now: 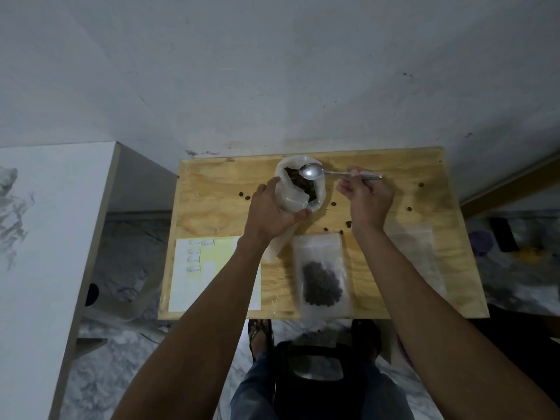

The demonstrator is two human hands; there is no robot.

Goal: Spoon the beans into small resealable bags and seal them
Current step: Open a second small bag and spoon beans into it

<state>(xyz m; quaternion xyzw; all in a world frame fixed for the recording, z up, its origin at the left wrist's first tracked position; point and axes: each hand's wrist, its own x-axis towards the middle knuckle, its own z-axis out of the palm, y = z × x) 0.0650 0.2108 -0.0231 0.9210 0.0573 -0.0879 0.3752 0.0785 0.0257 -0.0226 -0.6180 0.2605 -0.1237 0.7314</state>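
Beans (301,183): dark heap inside a translucent supply bag (298,189) at the far middle of the tabletop (212,201), mouth folded wide, presumably to let the spoon in. Left hand (274,212) curled round the supply bag's near side, likely propping it up so nothing tips. Right hand (365,197) pinching the handle of a metal spoon (312,171), bowl poised over the bag's opening and looking empty, so probably about to dip for another scoop. Small resealable bag (322,275) lying flat just nearer the body, between the forearms, already holding a clump of beans; whether sealed, cannot tell. Another flat clear bag (415,253) off to the right, seemingly unfilled, within easy reach. Roughly 10 stray beans (248,197) scattered around the supply bag. Label sheet (197,268) at the near left corner.
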